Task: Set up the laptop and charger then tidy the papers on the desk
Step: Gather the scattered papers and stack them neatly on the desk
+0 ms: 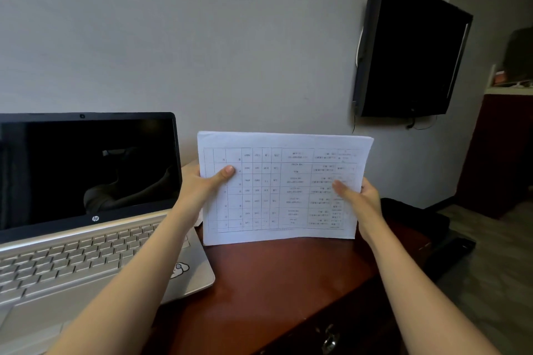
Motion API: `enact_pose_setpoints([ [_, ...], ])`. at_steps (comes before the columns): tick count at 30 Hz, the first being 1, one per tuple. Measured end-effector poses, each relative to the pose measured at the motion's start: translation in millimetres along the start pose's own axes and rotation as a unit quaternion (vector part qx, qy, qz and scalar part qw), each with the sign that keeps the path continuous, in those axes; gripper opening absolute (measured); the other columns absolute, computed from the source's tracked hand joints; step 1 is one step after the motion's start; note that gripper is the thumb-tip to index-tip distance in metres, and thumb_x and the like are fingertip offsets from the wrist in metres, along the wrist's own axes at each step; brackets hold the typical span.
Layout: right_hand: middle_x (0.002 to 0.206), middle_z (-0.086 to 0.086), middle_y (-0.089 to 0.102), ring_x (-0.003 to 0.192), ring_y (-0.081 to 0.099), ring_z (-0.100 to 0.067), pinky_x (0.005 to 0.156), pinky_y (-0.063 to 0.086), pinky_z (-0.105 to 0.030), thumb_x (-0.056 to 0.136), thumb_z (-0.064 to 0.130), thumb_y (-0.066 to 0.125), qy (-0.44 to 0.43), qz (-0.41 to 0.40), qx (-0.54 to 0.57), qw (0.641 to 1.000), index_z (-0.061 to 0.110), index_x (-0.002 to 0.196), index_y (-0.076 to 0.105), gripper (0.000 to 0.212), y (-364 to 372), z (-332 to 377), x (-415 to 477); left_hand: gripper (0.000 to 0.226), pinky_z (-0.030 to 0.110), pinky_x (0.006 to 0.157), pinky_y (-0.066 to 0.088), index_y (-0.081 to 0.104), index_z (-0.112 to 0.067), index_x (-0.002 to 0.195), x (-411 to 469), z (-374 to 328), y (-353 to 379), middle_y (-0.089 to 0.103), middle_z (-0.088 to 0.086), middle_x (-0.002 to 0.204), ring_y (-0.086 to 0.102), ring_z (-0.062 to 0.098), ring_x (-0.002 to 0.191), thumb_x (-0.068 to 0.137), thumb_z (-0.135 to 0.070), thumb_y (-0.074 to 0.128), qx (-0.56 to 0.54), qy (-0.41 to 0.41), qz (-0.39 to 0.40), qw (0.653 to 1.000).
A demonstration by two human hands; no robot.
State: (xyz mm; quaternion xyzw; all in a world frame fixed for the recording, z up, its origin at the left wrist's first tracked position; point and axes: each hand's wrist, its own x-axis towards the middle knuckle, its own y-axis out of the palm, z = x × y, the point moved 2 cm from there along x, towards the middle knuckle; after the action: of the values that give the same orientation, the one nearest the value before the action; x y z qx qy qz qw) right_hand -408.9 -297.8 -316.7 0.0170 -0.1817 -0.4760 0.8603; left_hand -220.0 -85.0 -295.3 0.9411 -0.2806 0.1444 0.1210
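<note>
A stack of white papers [282, 181] with a printed table stands upright on its long edge on the red-brown desk [282, 274]. My left hand [202, 184] grips its left side, thumb on the front. My right hand [360, 199] grips its right side the same way. A silver laptop [86, 239] sits open at the left of the desk, its screen dark. No charger is visible.
A black wall-mounted TV [412, 49] hangs at the upper right with cables beneath it. A black bag [415, 216] lies past the desk's right end. A drawer handle [328, 340] shows on the desk front. A dark cabinet [501, 153] stands far right.
</note>
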Motion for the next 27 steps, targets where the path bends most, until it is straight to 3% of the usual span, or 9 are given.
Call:
enact_pose_setpoints([
  [3,0.098,-0.003,0.066,0.084,0.064,-0.014,0.063,0.057,-0.025,0.087,0.005,0.062,0.021,-0.010,-0.003,1.000,0.012,0.108,0.060,0.022,-1,-10,-4,0.017,0.013,0.051,0.052,0.063,-0.015,0.095,-7,15,-2,0.067,-0.007,0.085,0.066,0.006,0.072,0.080,-0.015,0.072,0.030,-0.040,0.008,0.999],
  [10,0.094,0.000,0.066,0.085,0.064,-0.016,0.061,0.057,-0.023,0.088,0.004,0.061,0.028,0.005,0.005,1.000,0.009,0.109,0.060,0.022,1,1,-3,0.023,0.020,0.061,0.052,0.063,-0.017,0.100,-1,10,-7,0.067,-0.007,0.091,0.065,0.008,0.081,0.078,-0.016,0.073,0.027,-0.048,0.006,0.998],
  [13,0.105,-0.004,0.065,0.093,0.062,-0.022,0.075,0.053,-0.031,0.086,0.001,0.062,0.058,0.007,-0.016,0.998,0.008,0.117,0.060,0.032,0,-17,-12,0.022,0.021,0.063,0.050,0.065,-0.015,0.095,-8,26,-12,0.067,0.000,0.096,0.064,0.011,0.081,0.076,-0.017,0.076,0.072,-0.090,0.016,0.993],
  [19,0.114,-0.010,0.064,0.097,0.061,-0.024,0.087,0.050,-0.037,0.087,0.001,0.061,0.076,-0.010,-0.030,0.997,0.004,0.119,0.060,0.033,7,-22,-18,0.040,0.030,0.075,0.049,0.062,-0.004,0.115,-7,27,-17,0.064,0.007,0.109,0.061,0.021,0.091,0.078,-0.014,0.074,0.092,-0.092,-0.021,0.991],
  [23,0.116,-0.012,0.063,0.097,0.060,-0.023,0.082,0.049,-0.033,0.088,0.003,0.061,0.058,-0.010,-0.047,0.997,0.003,0.121,0.059,0.032,13,-8,-14,0.037,0.019,0.058,0.053,0.061,-0.006,0.115,-3,9,-19,0.064,0.004,0.105,0.064,0.012,0.077,0.080,-0.012,0.072,0.083,-0.065,-0.015,0.994],
  [27,0.116,-0.012,0.063,0.096,0.060,-0.022,0.079,0.048,-0.032,0.088,0.002,0.061,0.049,-0.012,-0.051,0.997,0.001,0.121,0.059,0.033,26,6,-12,0.034,0.020,0.060,0.051,0.063,-0.008,0.111,0,-8,-31,0.066,0.003,0.103,0.065,0.013,0.080,0.079,-0.016,0.073,0.092,-0.045,-0.021,0.995],
])
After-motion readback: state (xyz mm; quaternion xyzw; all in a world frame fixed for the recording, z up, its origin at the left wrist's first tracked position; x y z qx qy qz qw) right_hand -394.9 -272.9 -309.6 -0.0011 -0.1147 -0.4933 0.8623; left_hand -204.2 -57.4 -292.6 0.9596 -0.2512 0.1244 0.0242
